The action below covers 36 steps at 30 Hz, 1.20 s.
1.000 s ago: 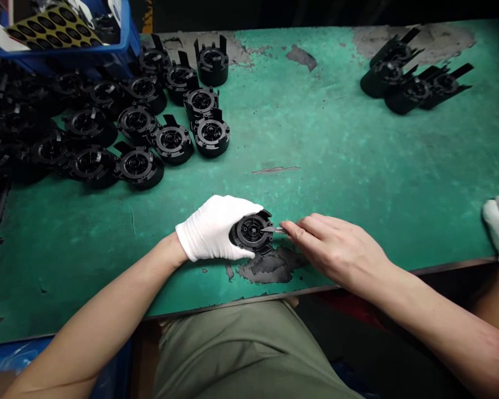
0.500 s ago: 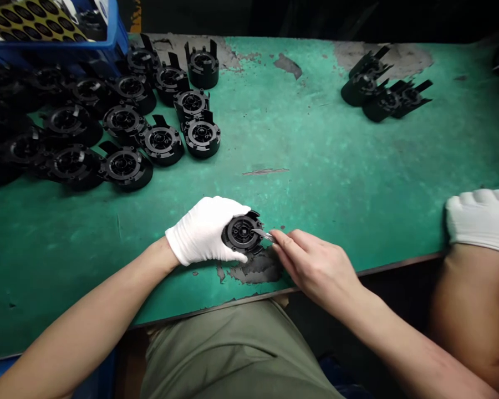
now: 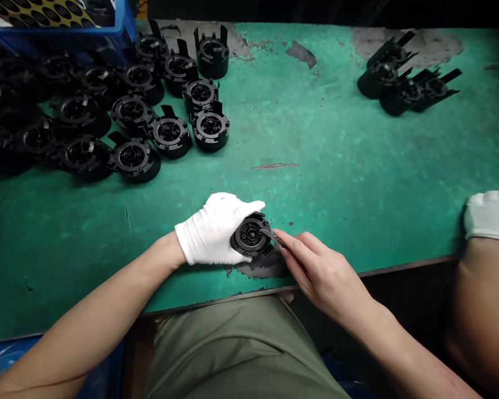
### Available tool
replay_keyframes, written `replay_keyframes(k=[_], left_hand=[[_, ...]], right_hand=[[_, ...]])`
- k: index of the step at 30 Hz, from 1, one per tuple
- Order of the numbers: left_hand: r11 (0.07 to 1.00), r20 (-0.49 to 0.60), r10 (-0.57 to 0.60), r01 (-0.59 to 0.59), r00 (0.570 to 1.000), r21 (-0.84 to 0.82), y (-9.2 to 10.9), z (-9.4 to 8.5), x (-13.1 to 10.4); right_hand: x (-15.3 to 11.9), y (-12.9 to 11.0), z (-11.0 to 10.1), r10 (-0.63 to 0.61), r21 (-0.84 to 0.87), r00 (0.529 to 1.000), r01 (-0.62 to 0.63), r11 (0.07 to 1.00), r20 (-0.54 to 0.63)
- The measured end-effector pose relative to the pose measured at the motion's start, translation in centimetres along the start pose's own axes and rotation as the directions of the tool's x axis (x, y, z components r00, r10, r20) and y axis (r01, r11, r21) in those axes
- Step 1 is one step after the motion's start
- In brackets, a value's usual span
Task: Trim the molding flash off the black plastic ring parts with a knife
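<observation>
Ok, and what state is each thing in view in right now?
Left hand: gloved, gripping the held part
Held part: ribbed round face up
Right hand: bare, fingers pinching the metal tool
Metal tool: tip at the held part, contact unclear
Blue bin: open, loaded
Sticker sheet: partly out of frame
Black parts: grouped, prongs up
Table: green surface worn in patches

We see the tabletop (image 3: 336, 183) green, with grey worn patches (image 3: 444, 49). The round part (image 3: 252, 235) is black, and the cluster of parts (image 3: 133, 157) is also black. The left glove (image 3: 214, 230) is white, the slim tool (image 3: 270, 236) silvery, the trousers (image 3: 237, 354) grey-green, the bin (image 3: 103, 40) blue. On the sheet (image 3: 45, 15) we see black ovals in rows on yellow.
</observation>
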<state>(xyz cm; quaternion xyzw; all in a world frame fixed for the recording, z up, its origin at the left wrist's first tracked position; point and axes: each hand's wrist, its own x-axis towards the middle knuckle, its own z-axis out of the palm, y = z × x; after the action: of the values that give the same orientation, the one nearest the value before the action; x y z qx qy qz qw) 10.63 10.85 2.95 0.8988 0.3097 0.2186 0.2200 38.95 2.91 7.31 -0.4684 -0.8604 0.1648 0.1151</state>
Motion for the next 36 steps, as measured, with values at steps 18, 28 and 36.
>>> replay_keyframes(k=[18,28,36], left_hand=[[0.996,0.044,-0.051,0.053,0.998,-0.065,-0.1,0.3,0.2],[0.993,0.115,-0.067,0.077,0.991,-0.09,0.0,-0.1,0.7],[0.994,0.15,-0.053,0.067,0.987,-0.09,0.0,-0.5,1.1]], right_hand=[[-0.6,-1.7,0.5,0.041,-0.122,0.998,-0.046,0.991,-0.045],[-0.6,-3.0,1.1,0.042,-0.266,0.994,-0.068,0.962,-0.102],[-0.1,-1.6,0.0,-0.018,-0.238,1.0,0.015,0.971,-0.012]])
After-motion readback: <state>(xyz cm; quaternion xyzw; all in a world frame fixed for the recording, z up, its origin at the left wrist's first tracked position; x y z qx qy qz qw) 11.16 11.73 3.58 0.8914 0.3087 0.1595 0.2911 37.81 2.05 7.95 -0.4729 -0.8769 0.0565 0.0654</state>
